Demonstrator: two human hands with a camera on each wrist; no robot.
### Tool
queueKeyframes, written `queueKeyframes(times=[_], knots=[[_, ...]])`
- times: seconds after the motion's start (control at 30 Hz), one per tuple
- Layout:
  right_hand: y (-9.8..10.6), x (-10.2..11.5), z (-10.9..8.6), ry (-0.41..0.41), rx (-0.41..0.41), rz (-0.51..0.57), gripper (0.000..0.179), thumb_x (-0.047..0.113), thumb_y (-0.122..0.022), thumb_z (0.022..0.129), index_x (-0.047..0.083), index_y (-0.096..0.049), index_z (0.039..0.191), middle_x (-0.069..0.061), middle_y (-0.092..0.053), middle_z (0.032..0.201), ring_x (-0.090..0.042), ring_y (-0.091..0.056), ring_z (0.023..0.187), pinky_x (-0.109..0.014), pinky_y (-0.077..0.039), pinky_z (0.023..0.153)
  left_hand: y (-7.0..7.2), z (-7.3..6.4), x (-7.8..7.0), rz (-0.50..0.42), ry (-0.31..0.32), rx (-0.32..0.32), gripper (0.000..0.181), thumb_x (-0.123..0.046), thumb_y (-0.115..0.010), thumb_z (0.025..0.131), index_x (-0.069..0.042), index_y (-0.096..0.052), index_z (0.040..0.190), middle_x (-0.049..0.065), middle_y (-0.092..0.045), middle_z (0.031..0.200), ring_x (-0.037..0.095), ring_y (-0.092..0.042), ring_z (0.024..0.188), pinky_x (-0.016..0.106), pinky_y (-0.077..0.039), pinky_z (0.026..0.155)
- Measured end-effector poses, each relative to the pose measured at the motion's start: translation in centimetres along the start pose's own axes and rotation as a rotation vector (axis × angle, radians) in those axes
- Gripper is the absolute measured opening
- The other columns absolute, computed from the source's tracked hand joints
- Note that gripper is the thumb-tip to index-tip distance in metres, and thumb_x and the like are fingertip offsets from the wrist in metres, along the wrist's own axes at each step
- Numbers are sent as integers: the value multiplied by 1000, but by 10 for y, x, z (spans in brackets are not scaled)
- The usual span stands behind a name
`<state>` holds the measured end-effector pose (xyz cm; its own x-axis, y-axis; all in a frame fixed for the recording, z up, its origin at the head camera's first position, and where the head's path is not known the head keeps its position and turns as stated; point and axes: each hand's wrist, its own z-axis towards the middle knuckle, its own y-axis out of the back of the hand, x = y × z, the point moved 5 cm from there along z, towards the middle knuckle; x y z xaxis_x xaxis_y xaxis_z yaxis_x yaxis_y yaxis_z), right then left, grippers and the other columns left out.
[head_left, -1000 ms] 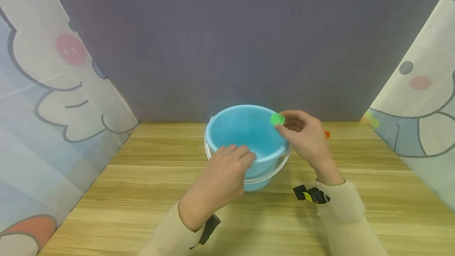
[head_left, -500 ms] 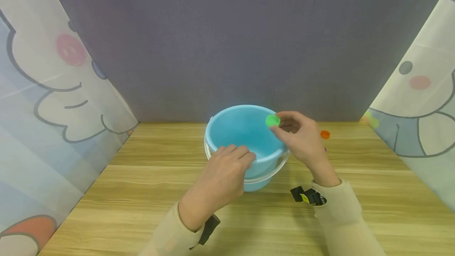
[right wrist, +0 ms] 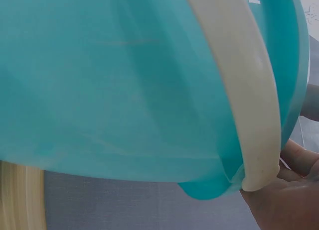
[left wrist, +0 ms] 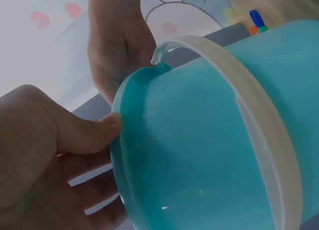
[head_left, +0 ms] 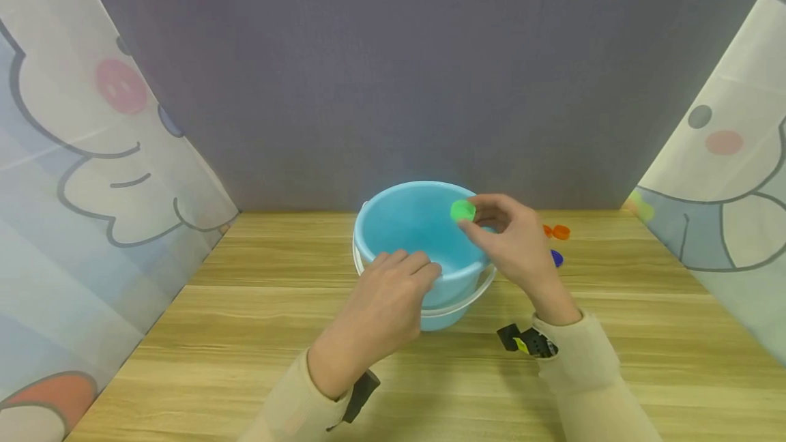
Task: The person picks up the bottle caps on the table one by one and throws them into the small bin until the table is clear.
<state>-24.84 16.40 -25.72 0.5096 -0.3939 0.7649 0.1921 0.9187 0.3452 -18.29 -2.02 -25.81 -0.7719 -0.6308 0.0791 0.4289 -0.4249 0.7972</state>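
A light blue bucket (head_left: 451, 286) with a white handle (head_left: 471, 300) stands on the table in the head view. My left hand (head_left: 388, 297) grips its near rim; in the left wrist view the thumb (left wrist: 94, 133) lies against the outer side and the fingers reach inside. Between thumb and fingertips my right hand (head_left: 520, 245) pinches a small green bottle cap (head_left: 462, 211), held over the right part of the bucket's mouth. The bucket (right wrist: 124, 90) fills much of the right wrist view and hides the cap there.
Orange caps (head_left: 561, 232) and a blue cap (head_left: 557, 258) lie on the wooden table (head_left: 245, 333), right of the bucket and partly behind the right hand. A grey wall (head_left: 393, 74) rises at the back, with cartoon-printed sheets on both sides.
My right hand has shifted left with the green cap, further over the bucket's mouth, uncovering more of the orange and blue caps. The left hand stays on the rim.
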Motion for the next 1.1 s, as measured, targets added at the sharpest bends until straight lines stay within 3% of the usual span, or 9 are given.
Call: queueKeyframes(times=[0.47, 0.8, 1.1], knots=[[-1, 2, 0, -6, 7, -9, 34, 11, -76, 90, 1, -68, 122, -14, -72, 105, -22, -69, 91, -19, -53, 83, 0, 0, 0, 5, -2, -6, 31, 11, -71, 67, -11, -62, 87, -2, -57, 80, 17, -48, 67, 27, -36, 59], [0, 2, 0, 3, -10, 15, 33, 8, -76, 90, -1, -68, 120, -14, -70, 105, -13, -67, 91, -19, -53, 85, 1, 0, 0, 12, -7, -6, 29, 10, -70, 68, -11, -62, 87, -3, -58, 81, 17, -49, 68, 27, -37, 59], [2, 2, 1, -4, -4, 2, 32, 10, -75, 91, 0, -68, 121, -14, -70, 107, -13, -67, 93, -19, -53, 85, 1, 0, 0, 11, -10, -9, 31, 10, -69, 67, -11, -62, 88, -3, -57, 82, 17, -48, 68, 27, -37, 59]])
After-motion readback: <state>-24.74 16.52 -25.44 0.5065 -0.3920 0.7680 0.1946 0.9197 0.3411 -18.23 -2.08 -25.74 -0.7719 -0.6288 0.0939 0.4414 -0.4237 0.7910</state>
